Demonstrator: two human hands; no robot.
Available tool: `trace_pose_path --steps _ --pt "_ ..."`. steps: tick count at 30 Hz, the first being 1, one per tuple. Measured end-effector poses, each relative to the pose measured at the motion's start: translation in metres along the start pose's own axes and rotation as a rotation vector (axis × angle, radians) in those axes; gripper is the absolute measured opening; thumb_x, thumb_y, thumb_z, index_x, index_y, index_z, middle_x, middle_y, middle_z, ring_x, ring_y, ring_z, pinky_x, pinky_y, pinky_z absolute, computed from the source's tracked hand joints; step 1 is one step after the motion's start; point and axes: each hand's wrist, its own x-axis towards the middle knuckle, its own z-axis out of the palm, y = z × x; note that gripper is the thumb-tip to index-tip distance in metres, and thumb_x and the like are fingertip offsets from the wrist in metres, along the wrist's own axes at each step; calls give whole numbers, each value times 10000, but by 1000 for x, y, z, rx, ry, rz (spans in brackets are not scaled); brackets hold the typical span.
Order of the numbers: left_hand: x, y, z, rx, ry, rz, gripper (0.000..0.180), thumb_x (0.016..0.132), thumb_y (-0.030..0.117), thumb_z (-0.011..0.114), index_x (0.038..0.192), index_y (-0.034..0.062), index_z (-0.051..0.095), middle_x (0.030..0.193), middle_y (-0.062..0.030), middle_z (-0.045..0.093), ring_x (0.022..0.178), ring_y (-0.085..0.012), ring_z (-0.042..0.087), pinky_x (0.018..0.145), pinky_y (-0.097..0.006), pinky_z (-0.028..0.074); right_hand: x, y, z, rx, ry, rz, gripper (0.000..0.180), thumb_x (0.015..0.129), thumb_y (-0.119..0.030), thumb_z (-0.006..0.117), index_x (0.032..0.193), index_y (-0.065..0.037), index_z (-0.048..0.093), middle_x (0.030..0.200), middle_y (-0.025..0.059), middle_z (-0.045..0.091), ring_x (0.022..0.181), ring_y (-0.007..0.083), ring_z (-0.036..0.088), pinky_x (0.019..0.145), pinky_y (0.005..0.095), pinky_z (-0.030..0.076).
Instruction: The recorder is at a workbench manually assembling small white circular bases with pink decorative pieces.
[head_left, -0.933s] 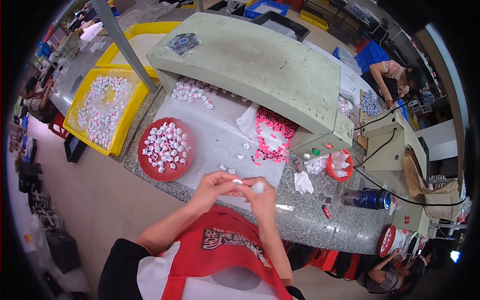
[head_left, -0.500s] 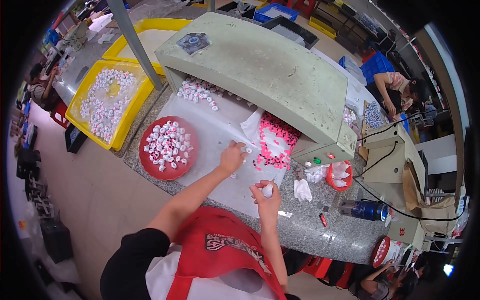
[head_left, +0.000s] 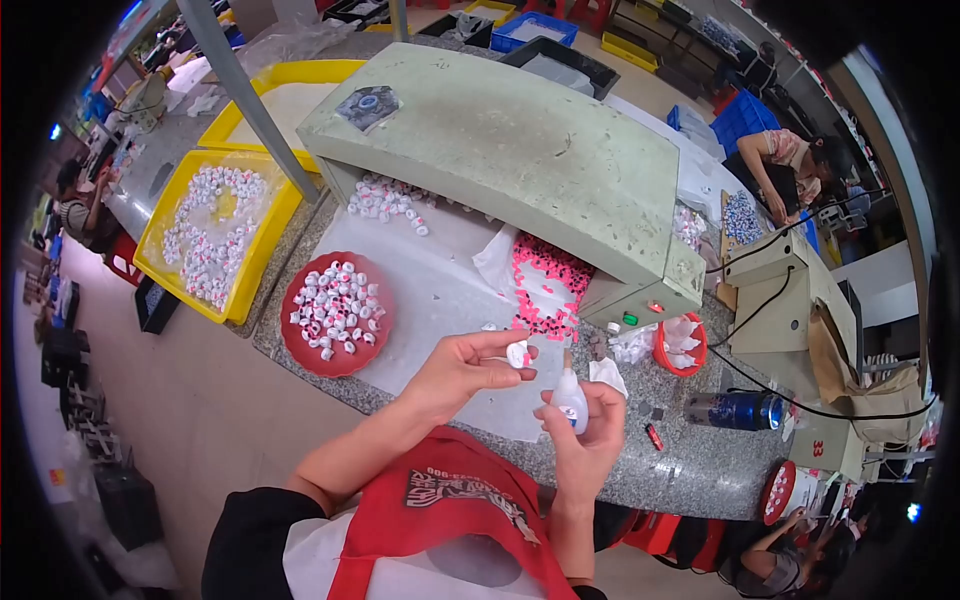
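Observation:
My left hand [head_left: 450, 382] pinches a small white piece with pink marks [head_left: 518, 354] between thumb and fingertips, above the white sheet [head_left: 420, 275]. Just right of it, my right hand [head_left: 592, 435] is closed around a small white squeeze bottle [head_left: 569, 400]. The bottle's thin nozzle points up and away from me, apart from the piece. Beyond both hands, many tiny pink and black parts [head_left: 568, 275] lie partly under the hood. At the left, a red scalloped plate [head_left: 379, 348] holds several white pieces like the one in my hand.
A pale green metal hood [head_left: 500, 130] spans the bench, with more white pieces [head_left: 385, 197] under it. A yellow tray [head_left: 245, 295] stands at left. To the right are a red tissue cup [head_left: 661, 350], a blue flask [head_left: 735, 411] and a red lighter [head_left: 654, 437]. Other people work beyond.
My left hand has risen from the sheet toward me and right, now with a white piece in its fingers. The right hand has shifted right, and its bottle shows more fully.

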Motion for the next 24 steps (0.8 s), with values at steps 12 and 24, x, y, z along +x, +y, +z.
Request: trace_pose_path --steps 12,24 --pt "-27 1 16 131 -27 337 313 750 -112 540 1053 -45 501 1027 -143 531 948 -276 573 811 -340 494 -39 -16 -1 -359 91 -505 197 694 -35 573 878 16 524 811 91 548 668 128 524 609 224 424" --pt "-32 4 16 158 -68 396 304 750 -128 526 1045 -58 501 1038 -147 509 965 -294 564 788 -340 510 -35 -19 4 -413 55 -619 192 659 -12 621 831 10 538 651 105 596 503 190 577 464 262 444"
